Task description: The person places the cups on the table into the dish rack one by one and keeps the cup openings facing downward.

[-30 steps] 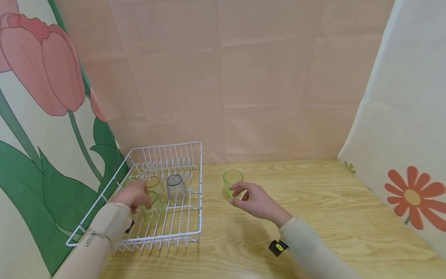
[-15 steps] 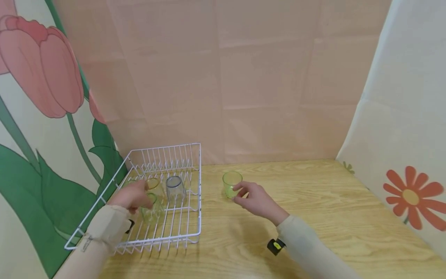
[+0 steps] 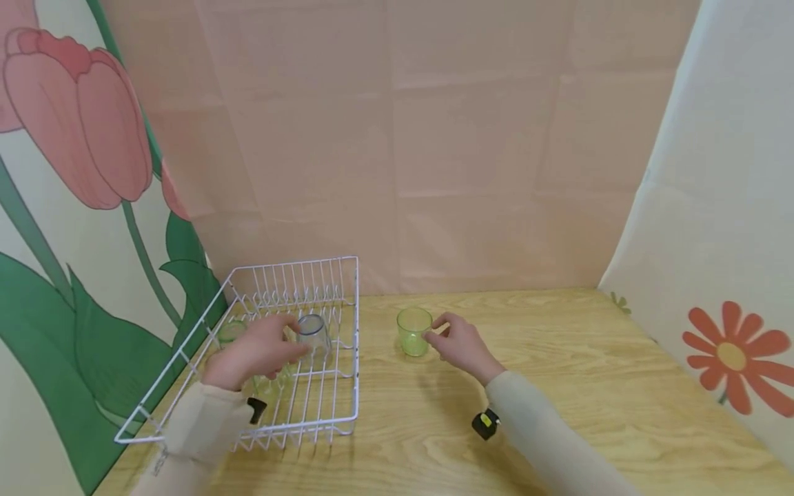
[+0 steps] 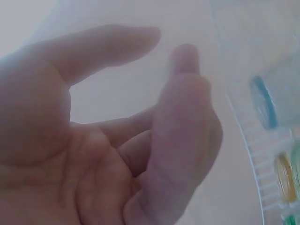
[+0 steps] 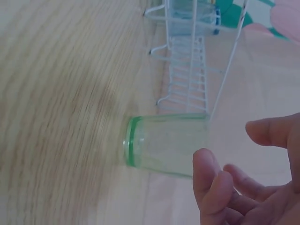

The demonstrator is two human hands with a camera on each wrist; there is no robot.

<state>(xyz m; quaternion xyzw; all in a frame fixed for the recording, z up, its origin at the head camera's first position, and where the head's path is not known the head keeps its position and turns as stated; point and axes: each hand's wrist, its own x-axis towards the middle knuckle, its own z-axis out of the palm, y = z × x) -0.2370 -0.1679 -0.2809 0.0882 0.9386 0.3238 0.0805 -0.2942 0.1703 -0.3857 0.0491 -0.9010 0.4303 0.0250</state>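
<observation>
In the head view my left hand [image 3: 260, 348] is over the rack, thumb and fingers spread apart with nothing between them. Its fingertips overlap a blue-ringed glass [image 3: 316, 337] standing bottom up there. Partly covered by this hand are a green glass [image 3: 232, 332] to its left and a yellow-green glass [image 3: 279, 382] below it. My right hand [image 3: 460, 348] is beside an upright green glass [image 3: 413, 332] on the table, its loosely bent fingertips right at the glass's right side. In the right wrist view those fingers overlap the glass's rim end and do not wrap around it.
The white wire dish rack [image 3: 356, 386] stands on the left of the wooden table [image 3: 558, 393], near the tulip-printed wall panel [image 3: 105, 138]. A plain pinkish sheet [image 3: 465, 172] hangs behind, and a flower-printed panel [image 3: 732, 207] borders the right side.
My left hand has moved right, from above the green and yellow glasses toward the blue-ringed one. My right hand has shifted slightly to the right along the green glass, which stays in place.
</observation>
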